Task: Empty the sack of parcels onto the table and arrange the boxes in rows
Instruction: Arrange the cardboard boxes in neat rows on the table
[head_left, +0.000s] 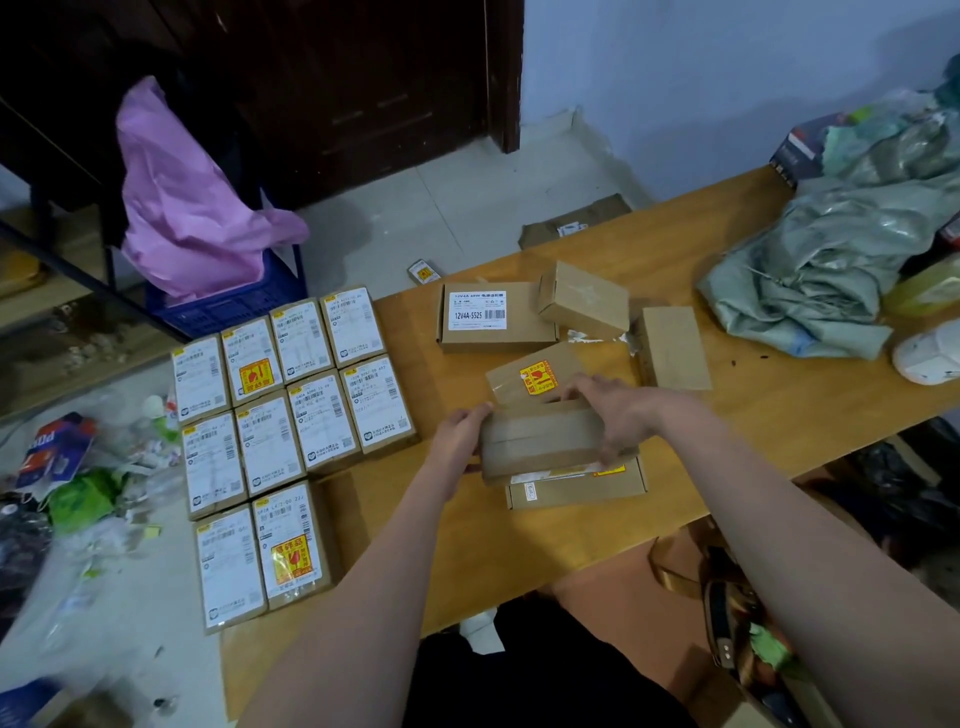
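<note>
Both hands held one plain brown box (540, 441) just below the frame's centre. The left hand (460, 434) gripped its left end, fingers curled over the top edge, while the right hand (613, 415) clamped the right end with thumb low and fingers wrapped over the far side. That box sat on top of another flat box (576, 486), which lay close to the near edge of the wooden counter (779, 415).

At the left of the frame ten labelled boxes (275, 431) stood in tight rows, sides touching: four in the far row, four in the middle, two nearest. The leftmost boxes reached the counter's left edge or hung past it. Bare wood showed beside the two near boxes, towards the left forearm.

Above the hands a box with a yellow-and-red sticker (537, 376) lay tilted, just behind the held one. Further up, a box with a white printed label (493, 317) lay flat, with a smaller box (584, 299) leaning on its right end. A plain box (675, 345) stood apart at right of these.

The crumpled grey-green sack (821, 270) lay heaped at the upper right, on the counter. A strip of bare wood ran between it and the loose boxes, and more lay open at right of the hands.
</note>
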